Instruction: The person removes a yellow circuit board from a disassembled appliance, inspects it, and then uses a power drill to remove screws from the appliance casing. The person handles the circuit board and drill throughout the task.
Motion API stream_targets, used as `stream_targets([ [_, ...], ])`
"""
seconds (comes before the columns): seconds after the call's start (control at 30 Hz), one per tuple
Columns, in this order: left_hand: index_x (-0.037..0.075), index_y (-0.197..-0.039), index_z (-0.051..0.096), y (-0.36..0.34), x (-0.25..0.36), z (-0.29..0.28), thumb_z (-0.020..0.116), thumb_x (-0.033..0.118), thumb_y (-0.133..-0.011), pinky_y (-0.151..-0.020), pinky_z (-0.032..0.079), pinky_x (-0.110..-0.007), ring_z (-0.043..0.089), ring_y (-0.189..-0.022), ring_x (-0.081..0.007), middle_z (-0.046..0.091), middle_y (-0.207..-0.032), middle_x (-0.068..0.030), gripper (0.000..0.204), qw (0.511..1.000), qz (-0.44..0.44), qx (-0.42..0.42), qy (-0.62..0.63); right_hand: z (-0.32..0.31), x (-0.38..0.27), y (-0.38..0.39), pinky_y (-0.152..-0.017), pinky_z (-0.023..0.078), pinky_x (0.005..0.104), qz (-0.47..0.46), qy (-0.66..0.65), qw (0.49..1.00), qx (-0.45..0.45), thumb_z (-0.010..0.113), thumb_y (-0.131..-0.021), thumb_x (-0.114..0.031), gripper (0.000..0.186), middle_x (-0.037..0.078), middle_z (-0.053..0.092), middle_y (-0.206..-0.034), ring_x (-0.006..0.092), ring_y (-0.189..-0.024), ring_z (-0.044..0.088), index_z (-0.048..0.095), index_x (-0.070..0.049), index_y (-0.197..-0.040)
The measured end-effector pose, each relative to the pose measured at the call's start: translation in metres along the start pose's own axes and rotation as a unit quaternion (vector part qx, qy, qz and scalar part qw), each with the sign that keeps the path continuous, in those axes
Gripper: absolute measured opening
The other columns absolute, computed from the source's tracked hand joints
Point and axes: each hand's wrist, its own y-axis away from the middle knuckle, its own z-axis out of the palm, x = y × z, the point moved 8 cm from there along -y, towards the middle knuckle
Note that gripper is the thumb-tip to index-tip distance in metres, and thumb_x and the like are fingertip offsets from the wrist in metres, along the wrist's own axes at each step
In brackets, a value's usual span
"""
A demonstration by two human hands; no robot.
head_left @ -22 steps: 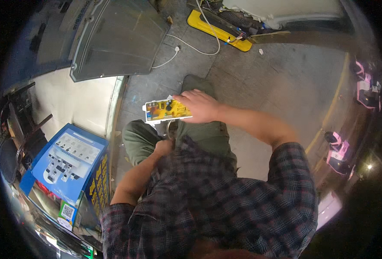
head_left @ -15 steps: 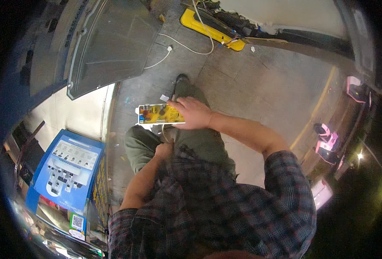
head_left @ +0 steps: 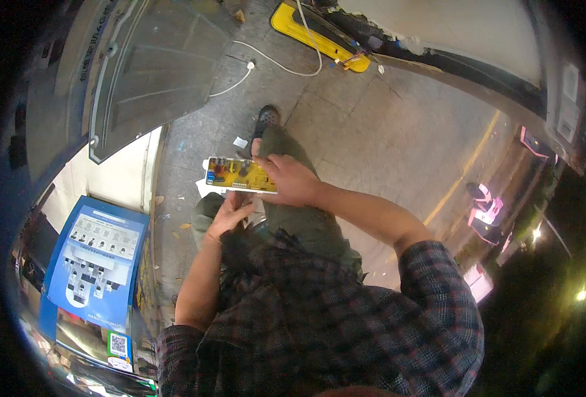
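A yellow circuit board (head_left: 240,173) in a white plastic tray lies level above my lap, its small components facing up. My right hand (head_left: 294,182) grips the board's right end, with the fingers along the far edge. At the near edge is my left hand (head_left: 228,215), its thumb held apart and pointing right. The other left fingers reach up to the tray's near rim, and their tips are hidden beneath it. My legs in green trousers (head_left: 299,212) are under the board.
A grey panel (head_left: 160,66) leans at upper left. A white cable with a plug (head_left: 250,65) lies on the tiled floor, near a yellow-edged part (head_left: 319,40). A blue printed poster box (head_left: 97,264) stands at left. Paper scraps (head_left: 240,142) lie by my shoe (head_left: 268,115).
My left hand has come up from my lap to the board's near edge, its closed fingers having opened. The pale wire loop below the board is no longer plain. My right hand keeps its grip.
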Motion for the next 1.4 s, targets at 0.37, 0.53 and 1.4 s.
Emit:
stream_targets([
  [0.37, 0.006, -0.128, 0.061, -0.093, 0.061, 0.056, 0.067, 0.033, -0.098, -0.100, 0.052, -0.043, 0.067, -0.114, -0.0270, 0.069, -0.121, -0.0095, 0.040, 0.917, 0.123, 0.219, 0.309, -0.038, 0.048, 0.013, -0.108, 0.047, 0.0507, -0.103, -0.058, 0.983, 0.141, 0.075, -0.090, -0.050, 0.086, 0.022, 0.058, -0.143, 0.0408, -0.125, 0.061, 0.041, -0.007, -0.155],
  [0.53, -0.003, -0.135, 0.056, -0.096, 0.040, 0.097, 0.056, 0.027, -0.104, -0.104, 0.049, -0.038, 0.066, -0.117, -0.0266, 0.070, -0.121, -0.0143, 0.043, 0.973, 0.195, 0.119, 0.033, -0.060, 0.152, 0.039, -0.090, 0.056, 0.0384, 0.050, -0.328, 0.891, 0.310, 0.059, -0.108, -0.031, 0.034, 0.015, 0.076, -0.108, 0.0240, -0.100, 0.073, 0.066, -0.005, -0.128],
  [1.4, 0.006, -0.112, 0.071, -0.152, 0.065, 0.215, 0.083, 0.034, -0.075, -0.100, 0.049, -0.046, 0.067, -0.111, -0.0334, 0.069, -0.112, -0.0127, 0.048, 0.799, 0.431, -0.059, -0.414, -0.108, 0.469, -0.032, -0.095, 0.062, 0.0355, 0.360, -0.622, 0.570, 0.399, 0.070, -0.101, -0.033, 0.045, 0.017, 0.068, -0.123, 0.0266, -0.107, 0.072, 0.054, -0.003, -0.131],
])
